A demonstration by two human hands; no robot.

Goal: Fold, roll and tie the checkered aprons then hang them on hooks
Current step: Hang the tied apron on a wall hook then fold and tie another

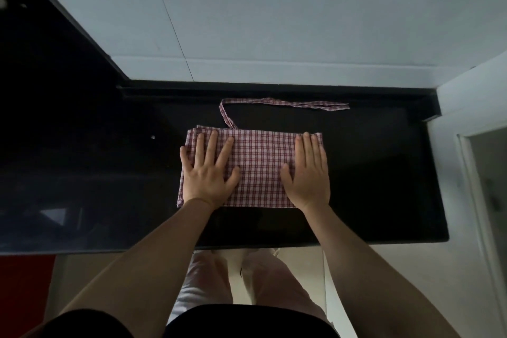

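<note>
Two flat hands — your left hand (209, 173) and right hand (306, 173), fingers spread — press the folded apron (256, 167) onto the counter (384, 173). Its long axis runs left to right, one hand at each end, equally near. One strap (279, 104) trails along the far edge; any other strap is hidden — no hooks in view.

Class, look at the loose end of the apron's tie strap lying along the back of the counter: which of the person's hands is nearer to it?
Right. The right hand lies flat just below the strap end; the left hand presses the apron farther away.
</note>
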